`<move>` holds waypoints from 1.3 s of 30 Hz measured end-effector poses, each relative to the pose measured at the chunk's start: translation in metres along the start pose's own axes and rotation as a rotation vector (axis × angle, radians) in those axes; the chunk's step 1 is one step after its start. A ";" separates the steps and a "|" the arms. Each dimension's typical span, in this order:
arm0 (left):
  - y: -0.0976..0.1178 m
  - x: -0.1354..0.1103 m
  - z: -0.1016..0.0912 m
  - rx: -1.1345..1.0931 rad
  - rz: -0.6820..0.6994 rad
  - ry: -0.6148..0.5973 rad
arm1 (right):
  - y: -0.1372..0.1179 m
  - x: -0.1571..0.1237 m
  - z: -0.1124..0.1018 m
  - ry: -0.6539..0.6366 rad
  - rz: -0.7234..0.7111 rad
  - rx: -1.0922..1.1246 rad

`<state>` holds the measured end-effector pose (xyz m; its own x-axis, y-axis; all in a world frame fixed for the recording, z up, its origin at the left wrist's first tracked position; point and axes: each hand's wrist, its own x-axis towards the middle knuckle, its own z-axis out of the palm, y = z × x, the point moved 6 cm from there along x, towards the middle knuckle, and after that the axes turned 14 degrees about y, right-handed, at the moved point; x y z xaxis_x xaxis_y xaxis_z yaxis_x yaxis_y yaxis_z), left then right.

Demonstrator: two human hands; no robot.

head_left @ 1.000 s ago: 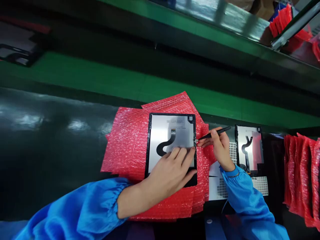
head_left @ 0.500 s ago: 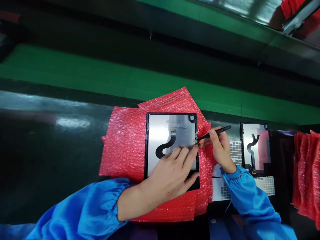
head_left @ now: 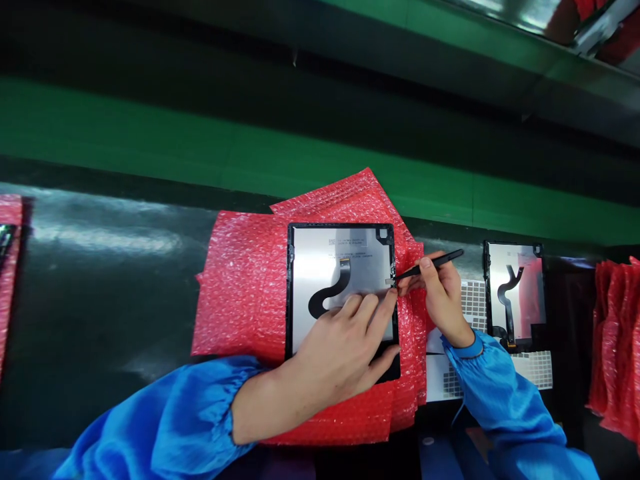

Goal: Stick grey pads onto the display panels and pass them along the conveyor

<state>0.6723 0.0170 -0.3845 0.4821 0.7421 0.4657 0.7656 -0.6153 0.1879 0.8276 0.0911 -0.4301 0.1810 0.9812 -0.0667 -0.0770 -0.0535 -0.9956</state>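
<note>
A tablet screen panel [head_left: 320, 267] lies back-up on a stack of red bubble-wrap sheets [head_left: 240, 287]; its silver back carries a curved black flex cable [head_left: 327, 293]. My left hand [head_left: 345, 347] rests flat on the panel's lower right part, fingers stretched out. My right hand [head_left: 440, 293] pinches black tweezers [head_left: 430, 265], whose tip touches the panel's right edge near the top corner. Both arms wear blue sleeves.
A second panel [head_left: 515, 293] with its own flex cable lies to the right on white grid-printed sheets [head_left: 535, 370]. More red bubble wrap [head_left: 615, 333] hangs at the far right, and some shows at the left edge [head_left: 7, 267]. A green conveyor belt [head_left: 150, 147] runs behind.
Both hands keep their places on the panel and the tweezers stay at its right edge. The view has shifted slightly, bringing red wrap into sight at the left edge.
</note>
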 end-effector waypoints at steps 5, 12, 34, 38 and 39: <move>-0.001 0.001 0.003 0.016 0.005 -0.019 | -0.001 0.001 0.000 -0.008 0.003 0.010; 0.000 0.001 0.006 0.056 -0.012 -0.034 | 0.003 0.002 0.002 -0.017 0.010 0.021; -0.012 0.005 0.013 0.138 -0.175 -0.136 | 0.031 -0.135 -0.178 0.164 0.019 -0.395; -0.014 0.004 0.014 0.140 -0.207 -0.150 | 0.039 -0.142 -0.177 0.105 -0.017 -0.471; -0.014 0.004 0.013 0.135 -0.209 -0.150 | 0.039 -0.143 -0.176 0.089 -0.025 -0.488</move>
<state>0.6692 0.0322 -0.3967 0.3577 0.8862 0.2944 0.8998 -0.4114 0.1451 0.9713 -0.0837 -0.4715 0.2619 0.9647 -0.0263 0.3923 -0.1313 -0.9104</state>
